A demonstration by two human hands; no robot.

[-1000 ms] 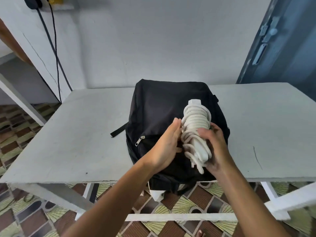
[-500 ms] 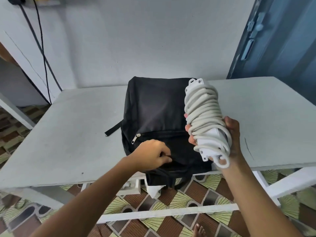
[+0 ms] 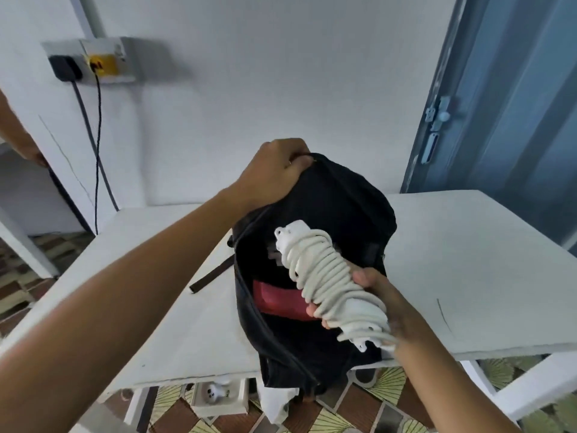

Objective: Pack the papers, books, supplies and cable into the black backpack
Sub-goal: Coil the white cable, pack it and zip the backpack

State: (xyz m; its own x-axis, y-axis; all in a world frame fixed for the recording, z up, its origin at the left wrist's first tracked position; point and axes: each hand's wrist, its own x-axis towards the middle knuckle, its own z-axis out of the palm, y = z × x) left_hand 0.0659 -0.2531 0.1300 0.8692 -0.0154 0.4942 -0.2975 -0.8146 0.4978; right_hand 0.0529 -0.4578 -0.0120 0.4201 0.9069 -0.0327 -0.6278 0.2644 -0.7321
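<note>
Right-hand grip [image 3: 385, 303] is clamped around the near end of a white cable [image 3: 327, 278], which is wound tightly round a white power strip; the bundle tilts away from the person, its far end poking into the open mouth of the black backpack [image 3: 349, 220]. Inside the opening, beneath the bundle, lies a red flat item [image 3: 274, 300], part hidden. No writing on the strip or bag can be read. The backpack sits on the white bench [image 3: 468, 276], its near end overhanging the front edge, a dark strap [image 3: 212, 276] trailing to its left. Farther off, the left hand [image 3: 274, 171] is closed on the bag's raised top edge, holding it up. On the wall beyond, a black plug [image 3: 64, 68] and a yellow one sit in a socket box.
</note>
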